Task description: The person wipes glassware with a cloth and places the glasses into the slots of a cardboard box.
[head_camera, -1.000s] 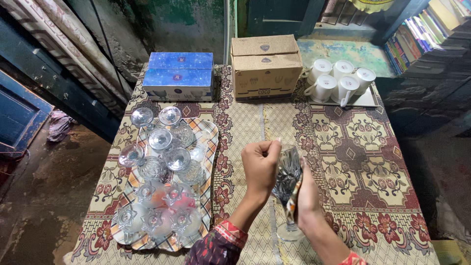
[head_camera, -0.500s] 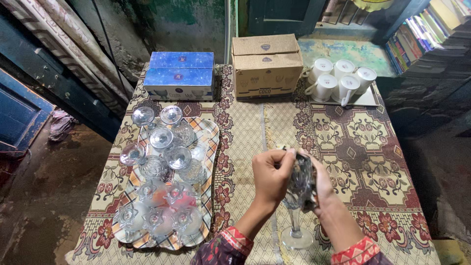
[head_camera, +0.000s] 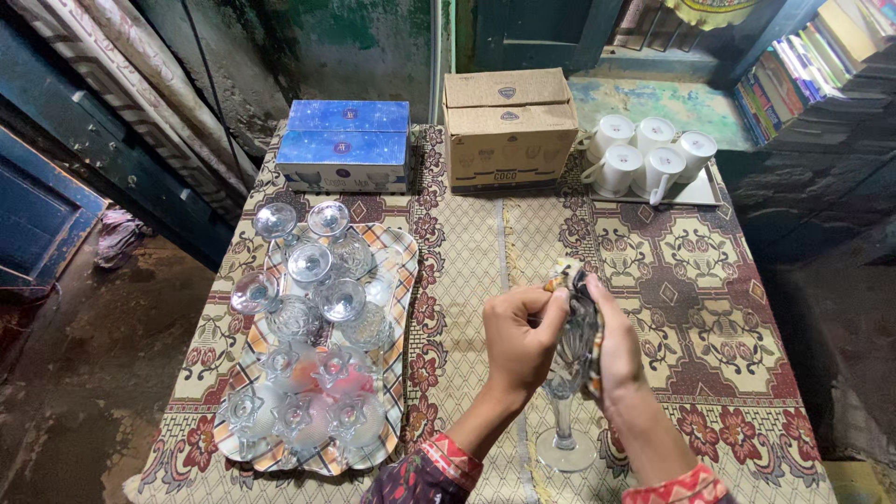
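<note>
My left hand (head_camera: 518, 341) grips the bowl of a cut-glass stemmed goblet (head_camera: 564, 411) held above the patterned tablecloth (head_camera: 691, 308). My right hand (head_camera: 616, 350) presses a small patterned cloth (head_camera: 571, 280) against the other side of the goblet's bowl. The goblet's stem and round foot hang below my hands. To the left lies a checked tray (head_camera: 403, 271) carrying several more glass goblets, some upright and some upside down.
Two blue boxes (head_camera: 345, 145) and a brown cardboard box (head_camera: 507, 126) stand at the table's far edge. A metal tray (head_camera: 702, 194) with several white mugs sits at the far right. Books (head_camera: 793, 65) fill a shelf beyond. Dark floor lies left.
Both hands and the goblet have shifted right and slightly down. The cloth now shows above the goblet's rim, with my right hand wrapped further round the bowl.
</note>
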